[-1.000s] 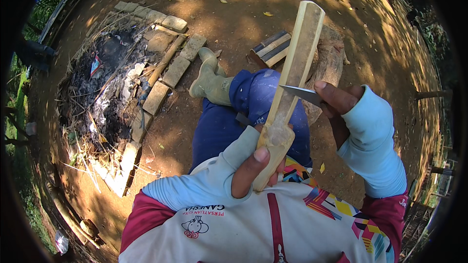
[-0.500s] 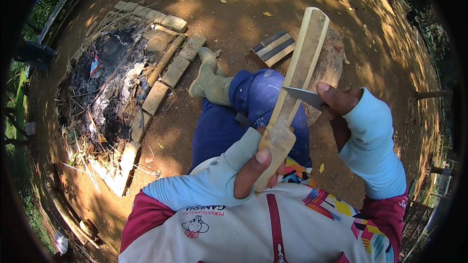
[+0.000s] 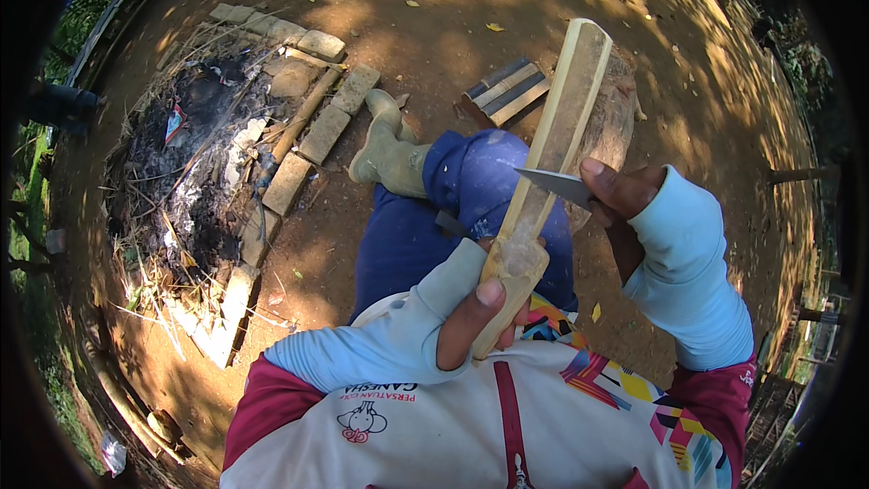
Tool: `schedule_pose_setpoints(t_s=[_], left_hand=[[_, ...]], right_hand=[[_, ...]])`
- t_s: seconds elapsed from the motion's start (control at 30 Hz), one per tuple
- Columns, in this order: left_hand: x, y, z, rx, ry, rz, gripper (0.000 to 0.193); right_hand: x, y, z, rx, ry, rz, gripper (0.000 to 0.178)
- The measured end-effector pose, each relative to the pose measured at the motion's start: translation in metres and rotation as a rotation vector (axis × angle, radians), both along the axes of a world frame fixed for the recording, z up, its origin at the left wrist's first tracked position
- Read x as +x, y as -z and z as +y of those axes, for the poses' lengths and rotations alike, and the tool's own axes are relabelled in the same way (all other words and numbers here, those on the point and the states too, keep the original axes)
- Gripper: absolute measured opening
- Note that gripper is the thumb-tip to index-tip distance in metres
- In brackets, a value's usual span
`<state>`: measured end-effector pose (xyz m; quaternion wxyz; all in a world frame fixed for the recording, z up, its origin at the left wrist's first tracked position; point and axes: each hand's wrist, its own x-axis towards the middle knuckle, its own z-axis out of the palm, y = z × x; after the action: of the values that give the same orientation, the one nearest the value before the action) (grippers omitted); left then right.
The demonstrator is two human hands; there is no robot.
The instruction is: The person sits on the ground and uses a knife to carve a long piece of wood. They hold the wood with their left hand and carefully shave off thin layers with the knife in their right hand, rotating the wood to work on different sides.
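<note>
Knife (image 3: 554,184) has crept left: its tip sticks further past the left edge of the wooden piece (image 3: 529,208) than half a second ago. Right hand (image 3: 629,195) shifted slightly with it; wood barely moved.

Nearest the camera: jacket (image 3: 434,435). Just in front of it, left hand (image 3: 466,317) is closed round the stubby lower end of the wood, thumb on the near side, fingers mostly hidden behind. Wood tilts up and right, away from that hand, long faceted face up. Right hand, above and right of the left, has the knife pinched, thumb at the blade's root; handle is hidden, can't tell its shape. Blade lies across the face, above the left hand. I can't confirm the edge is biting.

My read: step in hand is a shaving or scraping pass along that face. Next move would call for a locked left grip, low blade angle, stroke kept off the left thumb.

Farther out: blue trousers (image 3: 389,254) under the wood, boots (image 3: 395,163) ahead and left of the left hand. Beyond the right hand, log (image 3: 608,118), partly behind the wood; stack of wooden strips (image 3: 507,91) left of it. Well left of both hands, brick border (image 3: 290,183) along ash (image 3: 208,172).
</note>
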<state>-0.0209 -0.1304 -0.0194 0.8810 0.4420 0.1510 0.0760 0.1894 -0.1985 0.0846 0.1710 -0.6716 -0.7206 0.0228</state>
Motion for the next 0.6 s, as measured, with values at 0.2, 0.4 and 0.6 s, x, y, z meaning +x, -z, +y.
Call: schedule_pose_setpoints(t_s=[0.2,0.4,0.6], left_hand=[[0.0006,-0.0017,0.0004,0.012,-0.009,0.006,0.077],[0.003,0.0017,-0.002,-0.017,-0.074,0.034,0.081],[0.0046,0.0019,-0.0039,-0.049,-0.112,0.034,0.082]], right_hand=[[0.0039,0.0062,-0.0009,-0.007,-0.014,0.062,0.056],[-0.0011,0.0022,0.0009,-0.069,-0.08,-0.07,0.055],[-0.0001,0.0068,-0.0008,-0.09,-0.098,-0.074,0.03]])
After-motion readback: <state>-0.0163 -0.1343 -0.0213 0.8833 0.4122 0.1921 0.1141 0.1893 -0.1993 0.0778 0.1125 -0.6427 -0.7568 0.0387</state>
